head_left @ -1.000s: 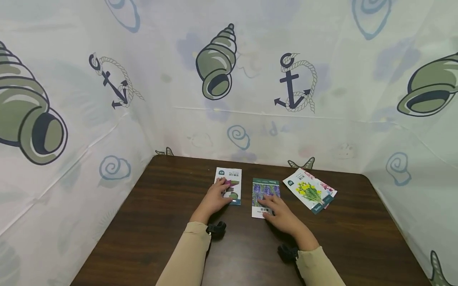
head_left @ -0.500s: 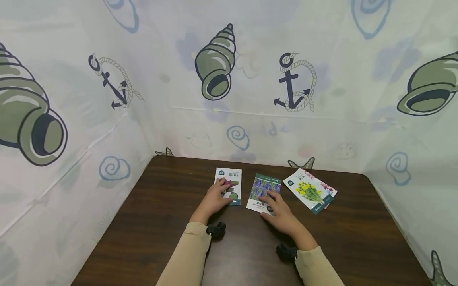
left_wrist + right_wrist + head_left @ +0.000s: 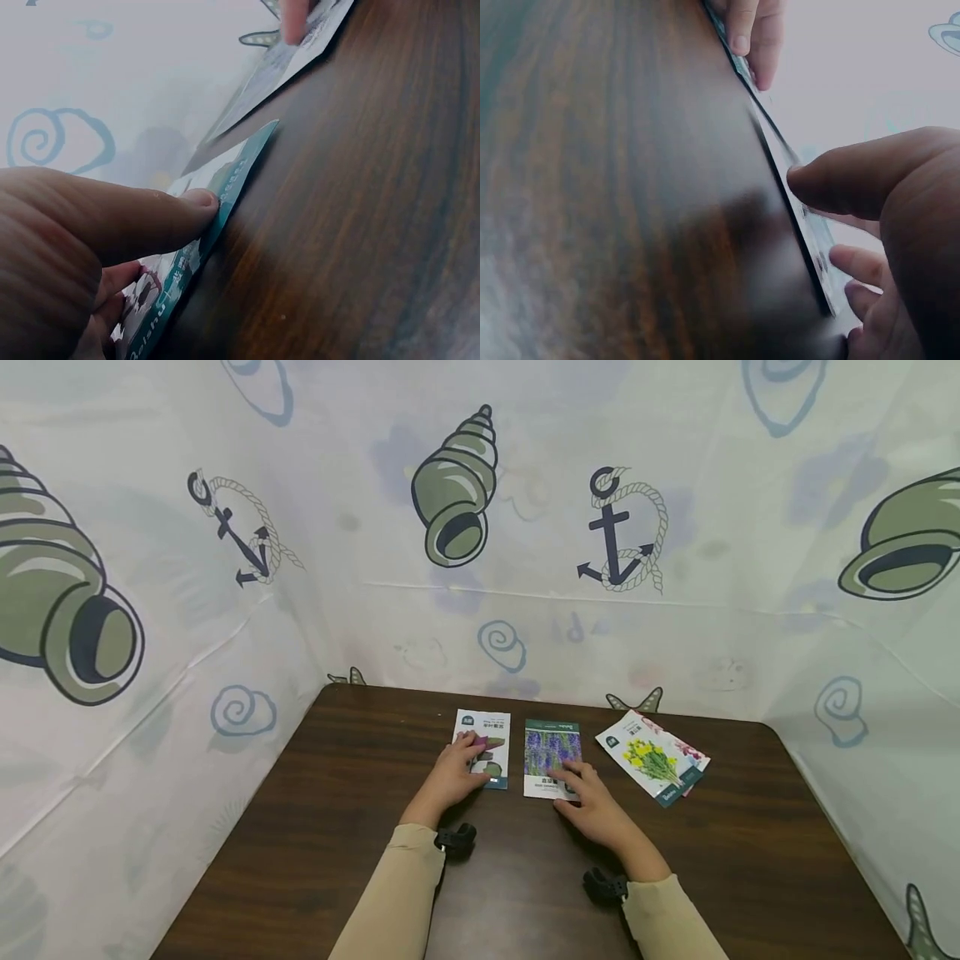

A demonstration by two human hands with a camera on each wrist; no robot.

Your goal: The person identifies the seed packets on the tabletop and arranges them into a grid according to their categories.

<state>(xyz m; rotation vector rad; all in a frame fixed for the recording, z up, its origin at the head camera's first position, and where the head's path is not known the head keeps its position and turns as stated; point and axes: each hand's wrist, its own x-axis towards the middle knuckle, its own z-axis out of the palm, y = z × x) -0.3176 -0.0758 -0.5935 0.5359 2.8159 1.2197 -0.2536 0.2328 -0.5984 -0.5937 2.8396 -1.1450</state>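
Observation:
In the head view my left hand [image 3: 450, 774] rests on a white seed packet [image 3: 495, 720] with a teal lower band, its fingers spread over the printed picture. The left wrist view has that thumb [image 3: 161, 217] lying flat at the packet's teal edge. To the right, my right hand [image 3: 594, 806] touches a seed packet with purple flowers [image 3: 551, 745], fingertips on its lower right part. This packet lies roughly parallel to the first, a narrow gap between them. From the right wrist, the thumb [image 3: 840, 180] shows right at the packet's near edge.
A packet with yellow flowers [image 3: 647, 762] lies aslant at the right, overlapping a pink-flowered packet [image 3: 690, 752]. All lie toward the back of a dark wooden table [image 3: 337, 802]. A printed cloth [image 3: 540, 543] with shells and anchors rises behind it.
Under my right hand, the purple-flowered packet has slid away from me, turned aslant, then straightened closer to the left packet. My left hand stays on its packet.

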